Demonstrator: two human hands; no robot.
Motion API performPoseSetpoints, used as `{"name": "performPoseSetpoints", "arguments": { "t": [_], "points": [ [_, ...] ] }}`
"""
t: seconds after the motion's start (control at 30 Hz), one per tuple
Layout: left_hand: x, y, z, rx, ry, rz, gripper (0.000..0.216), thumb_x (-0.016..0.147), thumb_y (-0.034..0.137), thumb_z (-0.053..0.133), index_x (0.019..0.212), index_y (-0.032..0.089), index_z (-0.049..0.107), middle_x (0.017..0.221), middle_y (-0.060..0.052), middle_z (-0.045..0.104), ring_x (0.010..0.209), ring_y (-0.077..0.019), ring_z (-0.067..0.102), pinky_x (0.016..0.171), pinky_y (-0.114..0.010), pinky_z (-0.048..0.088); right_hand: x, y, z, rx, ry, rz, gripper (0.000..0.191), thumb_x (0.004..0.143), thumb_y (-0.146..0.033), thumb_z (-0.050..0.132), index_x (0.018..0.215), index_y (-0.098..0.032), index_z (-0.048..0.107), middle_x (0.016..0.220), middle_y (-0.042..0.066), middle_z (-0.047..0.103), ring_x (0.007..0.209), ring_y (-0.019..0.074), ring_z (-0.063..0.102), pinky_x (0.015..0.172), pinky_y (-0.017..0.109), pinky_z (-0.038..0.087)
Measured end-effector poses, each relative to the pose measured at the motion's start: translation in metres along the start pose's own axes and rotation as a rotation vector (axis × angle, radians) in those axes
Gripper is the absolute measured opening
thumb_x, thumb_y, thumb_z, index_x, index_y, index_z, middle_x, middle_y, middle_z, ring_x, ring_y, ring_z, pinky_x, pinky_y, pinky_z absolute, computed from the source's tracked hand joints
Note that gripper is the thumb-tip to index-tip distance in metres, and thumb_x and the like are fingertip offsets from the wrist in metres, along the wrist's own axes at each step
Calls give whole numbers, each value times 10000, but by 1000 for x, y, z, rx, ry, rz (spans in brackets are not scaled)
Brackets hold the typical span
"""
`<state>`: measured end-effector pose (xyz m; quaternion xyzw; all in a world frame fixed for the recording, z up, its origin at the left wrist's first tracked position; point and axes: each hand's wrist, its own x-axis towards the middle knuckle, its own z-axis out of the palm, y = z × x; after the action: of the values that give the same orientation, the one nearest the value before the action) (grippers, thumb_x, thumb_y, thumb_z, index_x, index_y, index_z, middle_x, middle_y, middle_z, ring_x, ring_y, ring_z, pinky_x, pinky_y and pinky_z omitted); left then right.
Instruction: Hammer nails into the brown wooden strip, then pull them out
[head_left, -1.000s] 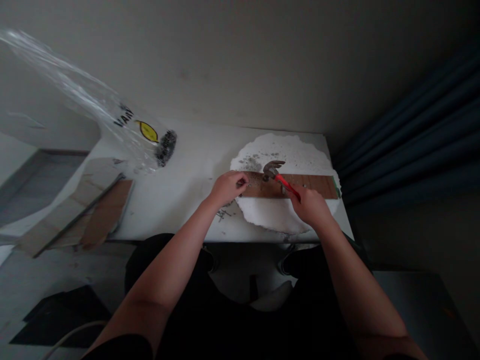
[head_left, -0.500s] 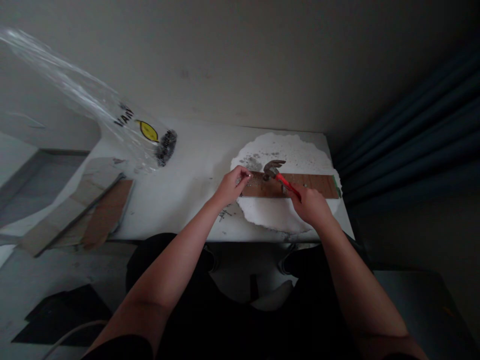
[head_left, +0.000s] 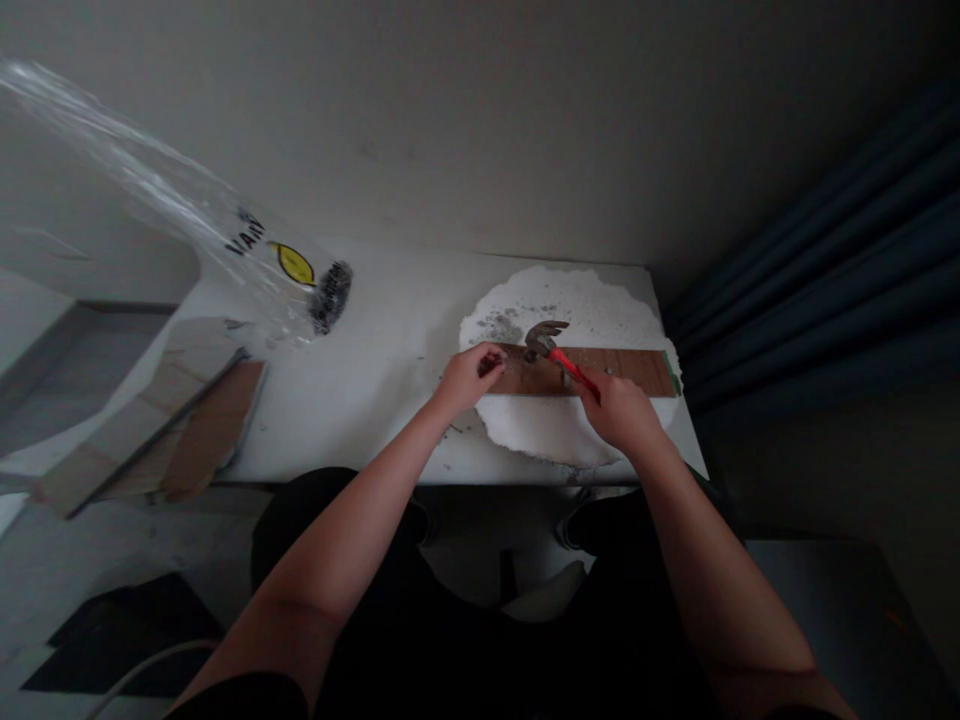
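Note:
A brown wooden strip (head_left: 630,369) lies across a round white foam slab (head_left: 577,300) on a white table (head_left: 375,350). My right hand (head_left: 619,410) is closed around the red handle of a claw hammer (head_left: 551,345), whose metal head rests over the strip's left part. My left hand (head_left: 466,375) is at the strip's left end, fingers pinched together on something small that I cannot make out, perhaps a nail.
A clear plastic bag (head_left: 225,240) with a yellow label lies at the table's back left. Wooden boards (head_left: 172,420) lean off the table's left edge. Small dark bits lie scattered near the front edge. A dark blue curtain (head_left: 825,270) hangs at the right.
My left hand lifted slightly at the strip's end half a second ago and has settled back down, fingers pinched. The hammer and right hand have barely moved.

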<state>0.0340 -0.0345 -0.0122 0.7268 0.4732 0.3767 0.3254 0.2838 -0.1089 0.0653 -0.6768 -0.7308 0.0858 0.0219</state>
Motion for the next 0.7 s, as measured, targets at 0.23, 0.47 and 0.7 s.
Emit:
{"name": "performPoseSetpoints", "arguments": {
  "t": [0.23,0.47,0.7],
  "points": [
    [1,-2,-1,27,-9,-7,123,869,279,617,965,219,664,918,-16,749,862,-164,693,842,-317,533,0,0,-1,1,3,3,457,1036,-443,367,1374,-258,611,1016,111,758,890,284,709,764,351,495],
    [1,0,-1,37,-7,-1,119,870,274,609,958,216,665,917,-24,746,855,-165,688,833,-325,533,0,-1,-3,-2,-19,10,457,1032,-413,380,1391,-233,599,1048,127,755,905,282,704,787,353,497],
    [1,-1,0,55,-5,-1,127,870,263,614,976,215,664,919,-24,738,871,-169,687,847,-329,530,0,-1,-2,-6,-27,10,459,1035,-412,364,1389,-240,600,1059,124,752,904,282,705,776,350,493]
  ]
}}
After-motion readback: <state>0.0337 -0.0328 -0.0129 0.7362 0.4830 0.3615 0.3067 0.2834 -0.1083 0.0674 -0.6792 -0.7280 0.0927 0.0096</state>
